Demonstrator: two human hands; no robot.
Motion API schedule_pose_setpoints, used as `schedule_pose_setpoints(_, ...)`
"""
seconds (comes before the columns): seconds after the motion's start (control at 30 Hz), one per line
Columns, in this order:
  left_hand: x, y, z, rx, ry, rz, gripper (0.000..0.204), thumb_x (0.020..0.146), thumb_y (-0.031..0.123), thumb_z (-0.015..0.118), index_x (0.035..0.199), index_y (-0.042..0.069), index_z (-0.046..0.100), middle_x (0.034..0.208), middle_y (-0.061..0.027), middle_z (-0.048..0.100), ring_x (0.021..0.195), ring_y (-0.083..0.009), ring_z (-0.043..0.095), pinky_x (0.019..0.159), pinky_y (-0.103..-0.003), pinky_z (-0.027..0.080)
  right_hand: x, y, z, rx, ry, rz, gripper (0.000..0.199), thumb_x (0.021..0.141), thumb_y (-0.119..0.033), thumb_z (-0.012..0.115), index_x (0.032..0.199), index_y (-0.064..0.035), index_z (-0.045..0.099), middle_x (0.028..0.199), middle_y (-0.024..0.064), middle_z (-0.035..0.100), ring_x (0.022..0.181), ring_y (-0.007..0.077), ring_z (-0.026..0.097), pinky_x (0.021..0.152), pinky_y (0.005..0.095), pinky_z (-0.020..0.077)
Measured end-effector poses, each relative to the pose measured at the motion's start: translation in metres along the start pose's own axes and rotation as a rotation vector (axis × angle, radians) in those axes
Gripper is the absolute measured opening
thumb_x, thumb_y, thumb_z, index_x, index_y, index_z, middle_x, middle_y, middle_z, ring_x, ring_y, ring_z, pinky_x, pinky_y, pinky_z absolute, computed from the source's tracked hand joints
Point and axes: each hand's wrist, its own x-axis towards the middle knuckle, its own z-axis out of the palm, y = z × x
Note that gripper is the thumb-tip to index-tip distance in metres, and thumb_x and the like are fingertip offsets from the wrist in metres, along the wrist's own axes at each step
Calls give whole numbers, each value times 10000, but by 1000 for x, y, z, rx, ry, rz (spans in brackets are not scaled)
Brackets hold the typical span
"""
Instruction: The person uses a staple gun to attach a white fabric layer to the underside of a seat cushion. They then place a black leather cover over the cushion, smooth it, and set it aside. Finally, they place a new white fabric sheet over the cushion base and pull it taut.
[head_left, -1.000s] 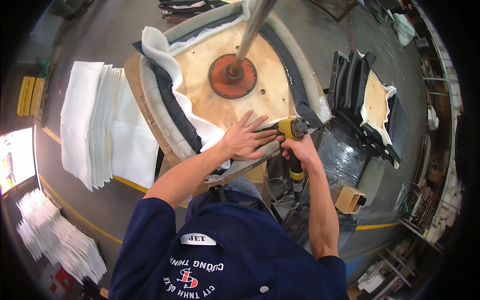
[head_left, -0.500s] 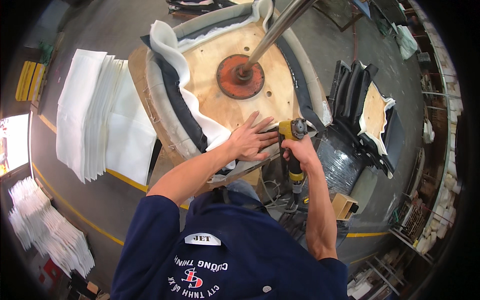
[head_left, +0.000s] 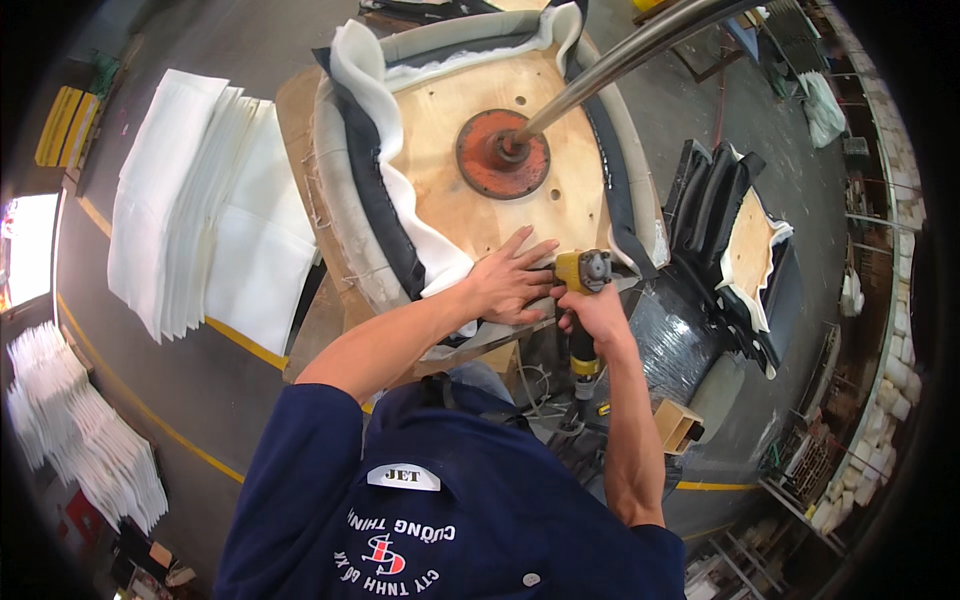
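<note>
Lying in front of the person, the plywood panel [head_left: 430,190] sits inside a grey padded rim [head_left: 334,150], pinned from above by a round red clamp plate [head_left: 476,140] at the foot of a metal rod [head_left: 645,48]. White wadding [head_left: 440,268] and black cover fabric [head_left: 368,195] ring it; at the left, the wadding waves loosely over the wood. The left hand [head_left: 507,288] grips nothing: it presses flat on the near edge, fingers spread. The right hand [head_left: 602,320] is wrapped round the handle of a yellow-and-black pneumatic stapler [head_left: 577,272], its head at that edge, just beside the left fingertips. Whether the nose touches the fabric cannot be told. Good work here would seem to mean drawing the fold taut and smooth before each shot, seating the nose squarely on the edge, and drawing the fingertips back from its line, since they look the main hazard. Farther off, white sheets [head_left: 165,200] stand to the left, and black-covered panels [head_left: 750,240] lie to the right.
</note>
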Motion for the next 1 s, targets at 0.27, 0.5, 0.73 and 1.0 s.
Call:
schedule_pose_setpoints(0.27,3,19,-9,102,-97,-97,597,986,533,398,1433,177,571,1537,33,476,1567,-298,111,1211,-681,40,10,-5,-11,-72,6,-14,189,786,-1,674,970,22,636,723,66,625,518,166,598,472,317,485)
schedule_pose_setpoints(0.5,-15,5,-8,120,-97,-53,630,997,576,361,1541,269,446,1599,102,401,1574,-283,80,1209,-692,23,-1,-7,-12,-12,-8,-97,180,782,-24,677,939,61,657,740,95,656,528,155,606,473,297,483)
schedule_pose_setpoints(0.73,-13,7,-5,107,-76,-92,642,993,602,348,1523,262,473,1575,80,438,1570,-291,108,1209,-688,0,8,-10,-6,-112,-9,15,192,806,-3,661,995,20,640,711,59,627,518,145,586,475,305,484)
schedule_pose_setpoints(1.0,-12,5,-1,72,-57,-93,608,978,593,387,1410,217,594,1471,58,533,1568,-308,100,1209,-688,5,0,-11,9,-95,-5,14,149,796,3,648,940,39,638,706,79,631,505,153,595,470,312,489)
